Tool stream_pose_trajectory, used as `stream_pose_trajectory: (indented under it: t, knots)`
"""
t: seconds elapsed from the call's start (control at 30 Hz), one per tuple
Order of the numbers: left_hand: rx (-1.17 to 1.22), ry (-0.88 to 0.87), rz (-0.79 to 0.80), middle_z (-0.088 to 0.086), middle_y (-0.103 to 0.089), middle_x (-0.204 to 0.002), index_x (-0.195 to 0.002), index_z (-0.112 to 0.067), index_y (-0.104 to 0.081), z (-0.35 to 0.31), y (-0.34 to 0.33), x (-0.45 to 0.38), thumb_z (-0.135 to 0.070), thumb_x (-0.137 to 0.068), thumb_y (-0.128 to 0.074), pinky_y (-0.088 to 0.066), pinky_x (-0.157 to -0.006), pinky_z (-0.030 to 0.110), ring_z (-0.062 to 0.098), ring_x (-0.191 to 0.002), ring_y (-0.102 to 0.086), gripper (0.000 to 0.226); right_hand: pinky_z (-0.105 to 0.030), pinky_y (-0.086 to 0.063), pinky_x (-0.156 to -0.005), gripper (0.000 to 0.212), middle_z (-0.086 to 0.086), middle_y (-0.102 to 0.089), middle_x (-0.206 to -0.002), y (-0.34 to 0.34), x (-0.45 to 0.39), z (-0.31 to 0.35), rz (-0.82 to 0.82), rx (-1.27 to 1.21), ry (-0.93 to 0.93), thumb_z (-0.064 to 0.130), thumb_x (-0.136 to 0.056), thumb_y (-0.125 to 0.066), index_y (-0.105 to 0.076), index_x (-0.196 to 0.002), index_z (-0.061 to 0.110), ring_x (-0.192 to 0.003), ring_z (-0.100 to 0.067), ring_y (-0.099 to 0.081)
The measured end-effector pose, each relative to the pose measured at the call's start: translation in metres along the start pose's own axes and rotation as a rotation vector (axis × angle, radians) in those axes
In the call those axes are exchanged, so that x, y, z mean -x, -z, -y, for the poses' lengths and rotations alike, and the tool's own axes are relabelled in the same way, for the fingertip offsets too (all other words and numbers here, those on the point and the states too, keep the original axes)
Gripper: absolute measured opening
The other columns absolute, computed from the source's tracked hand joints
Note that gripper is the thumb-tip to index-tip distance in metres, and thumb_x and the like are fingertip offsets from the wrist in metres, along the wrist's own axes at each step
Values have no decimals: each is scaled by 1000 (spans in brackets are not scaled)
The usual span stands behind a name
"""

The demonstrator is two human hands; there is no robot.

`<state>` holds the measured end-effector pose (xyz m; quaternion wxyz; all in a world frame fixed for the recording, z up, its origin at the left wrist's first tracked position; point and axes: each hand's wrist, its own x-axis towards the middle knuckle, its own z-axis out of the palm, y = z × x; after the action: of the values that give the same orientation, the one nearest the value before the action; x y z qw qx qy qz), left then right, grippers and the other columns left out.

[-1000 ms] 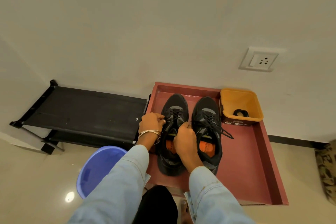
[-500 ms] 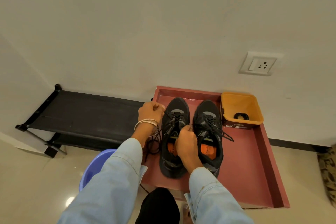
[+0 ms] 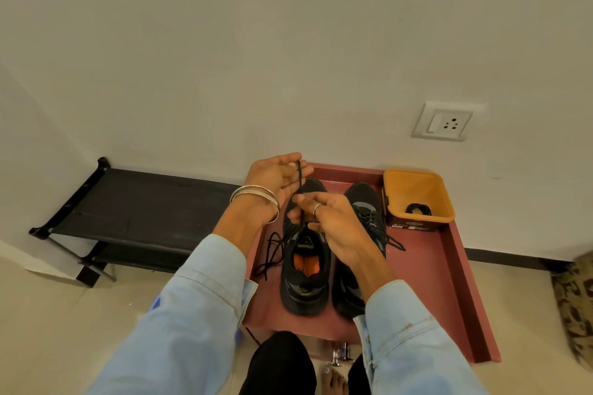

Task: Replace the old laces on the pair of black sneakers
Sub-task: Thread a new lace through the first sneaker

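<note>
Black lace (image 3: 299,179) stretched upward from left sneaker (image 3: 305,269), slack end looped on red tray (image 3: 449,282) beside it. Left hand (image 3: 276,179) palm-up, fingers curled round lace top. Right hand (image 3: 330,218) pinches lace lower down, hiding eyelets. Right sneaker (image 3: 365,218) laced, heel hidden by sleeve. Orange tub (image 3: 417,199) at tray corner; contents unclear. Black rack (image 3: 138,212) left.

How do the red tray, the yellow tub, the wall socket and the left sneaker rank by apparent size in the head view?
1. red tray
2. left sneaker
3. yellow tub, wall socket: look alike; unsure.
</note>
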<state>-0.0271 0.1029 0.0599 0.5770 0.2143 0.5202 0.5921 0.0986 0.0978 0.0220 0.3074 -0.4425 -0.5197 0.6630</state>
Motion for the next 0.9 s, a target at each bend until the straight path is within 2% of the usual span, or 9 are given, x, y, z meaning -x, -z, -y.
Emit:
stream_pose_trajectory:
  t: [0.13, 0.2, 0.33, 0.4, 0.47, 0.57, 0.7, 0.8, 0.9]
  knots:
    - [174, -52, -131, 10, -63, -101, -126, 1, -51, 3, 11, -13, 17, -87, -41, -45, -101, 35, 18, -88, -66, 43, -26, -47, -60, 15, -3, -59, -62, 21, 1, -1, -98, 28, -22, 10, -92, -61, -72, -91, 0, -56, -13, -53]
    - [167, -66, -221, 11, -60, -115, -133, -2, -48, 10, 22, -21, 17, -88, -44, -44, -102, 34, 20, -97, -66, 49, -27, -47, -56, 17, 0, -54, -57, 36, 2, 0, -192, 36, -46, 9, -93, -59, -72, -85, 3, -50, -11, -46]
    - [-238, -72, -352, 1, -59, -123, -135, -14, -49, 37, 45, -26, 9, -89, -48, -49, -74, 21, 11, -87, -59, 52, -24, -43, -44, 35, 0, -40, -52, 62, -4, 2, -434, 197, -33, 27, -92, -64, -68, -81, -6, -44, -11, -34]
    - [-600, -61, -359, 4, -63, -119, -128, -16, -56, 54, 52, -27, 0, -88, -53, -50, -83, 27, 14, -88, -59, 43, -26, -34, -42, 43, 2, -38, -47, 67, -9, 0, -508, 281, 6, 33, -90, -65, -67, -81, -9, -42, -12, -32]
    - [-893, -63, -320, 9, -67, -107, -117, -17, -65, 66, 53, -24, -10, -87, -60, -49, -95, 37, 22, -97, -62, 31, -25, -30, -42, 45, 10, -37, -38, 65, -12, 0, -491, 321, 29, 35, -90, -65, -67, -74, -7, -38, -9, -30]
    - [-1165, -232, -240, 5, -55, -110, -117, -32, -65, 76, 48, -22, -33, -80, -70, -48, -92, 40, 24, -103, -56, 37, -25, -31, -43, 42, 15, -42, -32, 51, -17, 1, -381, 379, 27, 35, -91, -64, -70, -69, 0, -36, -7, -33]
    - [-1081, -483, 17, 3, -53, -107, -106, -19, -72, 70, 31, -18, -22, -78, -75, -36, -84, 9, 13, -100, -49, 28, -21, -32, -40, 44, 11, -42, -37, 31, -24, -1, -278, 469, 18, 33, -90, -65, -60, -51, 13, -33, -5, -36]
    - [-1044, -464, 57, 2, -64, -94, -89, -13, -74, 64, 28, -18, -19, -81, -72, -46, -83, 25, 13, -90, -58, 10, -21, -33, -38, 43, 9, -45, -42, 28, -28, -2, -252, 423, 4, 24, -92, -64, -58, -51, 13, -38, -8, -38]
    - [-949, -379, -130, -2, -71, -85, -86, -21, -75, 62, 38, -22, -26, -81, -72, -51, -86, 37, 16, -85, -65, 8, -23, -40, -44, 28, 4, -56, -56, 35, -28, -3, -192, 357, -44, 22, -95, -60, -71, -76, 6, -41, -4, -43]
